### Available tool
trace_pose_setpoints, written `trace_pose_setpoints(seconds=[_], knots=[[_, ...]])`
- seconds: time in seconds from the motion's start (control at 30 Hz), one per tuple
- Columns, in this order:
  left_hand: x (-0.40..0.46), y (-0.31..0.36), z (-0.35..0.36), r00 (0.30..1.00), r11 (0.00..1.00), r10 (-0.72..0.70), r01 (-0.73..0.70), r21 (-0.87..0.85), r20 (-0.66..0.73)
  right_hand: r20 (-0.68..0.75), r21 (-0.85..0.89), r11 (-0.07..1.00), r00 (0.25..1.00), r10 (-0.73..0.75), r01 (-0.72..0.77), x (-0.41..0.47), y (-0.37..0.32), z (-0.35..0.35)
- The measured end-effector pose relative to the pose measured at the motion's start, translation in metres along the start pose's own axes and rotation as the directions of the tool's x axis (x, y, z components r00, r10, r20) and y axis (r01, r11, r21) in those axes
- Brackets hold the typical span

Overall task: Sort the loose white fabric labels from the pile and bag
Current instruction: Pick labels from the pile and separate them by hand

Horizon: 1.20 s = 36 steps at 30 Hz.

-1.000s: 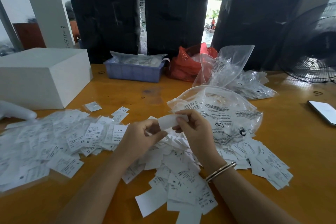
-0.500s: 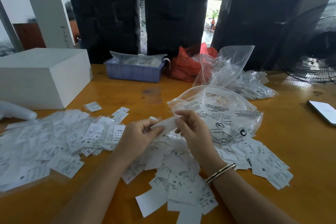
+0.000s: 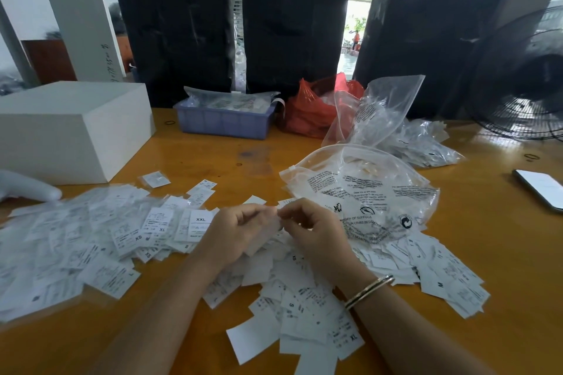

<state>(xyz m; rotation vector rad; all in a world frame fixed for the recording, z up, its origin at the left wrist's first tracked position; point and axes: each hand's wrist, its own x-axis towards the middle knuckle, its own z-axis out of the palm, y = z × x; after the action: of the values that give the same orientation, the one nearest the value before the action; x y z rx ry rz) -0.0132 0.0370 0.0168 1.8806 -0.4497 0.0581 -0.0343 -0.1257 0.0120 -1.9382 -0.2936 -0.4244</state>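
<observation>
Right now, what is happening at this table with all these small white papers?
A person sits at a yellow table sorting white fabric size labels. The left hand and the right hand meet over the middle pile of labels and together pinch one label between the fingertips. A clear printed plastic bag lies just behind the hands. More labels, marked XS to XXL, are spread at the left. A white box and a blue tray stand further back.

Loose white labels [image 3: 195,224] read XXL, XL, XS, S, M; the clear bag [image 3: 359,201] reads "DANGER OF SUFFOCA…".
</observation>
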Motion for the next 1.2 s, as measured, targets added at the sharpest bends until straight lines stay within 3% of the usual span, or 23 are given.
trace_pose_setpoints(seconds=[0.17,0.4,0.5,0.6,0.73,0.83,1.0,1.2], knots=[[-0.003,0.005,-0.003,0.968,0.935,-0.187,0.227,-0.272,0.166,-0.072,0.153,0.987,0.997,-0.039,0.05,0.003,0.003,-0.008],[0.001,-0.002,0.0,0.994,0.996,-0.038,0.046,-0.076,0.099,-0.042,0.021,0.998,0.998,-0.055,0.056,0.002,0.006,-0.004],[0.001,-0.006,0.003,0.993,0.992,0.002,-0.017,0.126,0.12,-0.053,-0.064,0.996,0.996,-0.067,0.064,0.002,0.005,-0.003],[0.0,-0.011,0.003,0.976,0.961,-0.003,-0.058,0.271,0.218,-0.076,-0.095,0.994,0.995,-0.067,0.06,0.003,0.004,-0.006],[0.0,-0.015,0.002,0.962,0.818,-0.018,-0.143,0.557,0.273,-0.108,-0.087,0.996,0.994,-0.016,0.007,0.005,0.007,-0.008],[-0.001,-0.013,-0.003,0.96,0.821,-0.029,-0.137,0.554,0.279,-0.125,-0.088,0.996,0.992,-0.014,0.003,0.005,0.007,-0.009],[-0.001,-0.008,-0.009,0.886,0.832,-0.097,-0.178,0.526,0.453,-0.132,-0.092,0.996,0.991,-0.019,0.007,0.006,0.008,-0.01],[-0.002,-0.006,-0.003,0.92,0.905,-0.01,-0.159,0.394,0.393,-0.153,-0.084,0.996,0.987,-0.041,0.028,0.006,0.008,-0.011]])
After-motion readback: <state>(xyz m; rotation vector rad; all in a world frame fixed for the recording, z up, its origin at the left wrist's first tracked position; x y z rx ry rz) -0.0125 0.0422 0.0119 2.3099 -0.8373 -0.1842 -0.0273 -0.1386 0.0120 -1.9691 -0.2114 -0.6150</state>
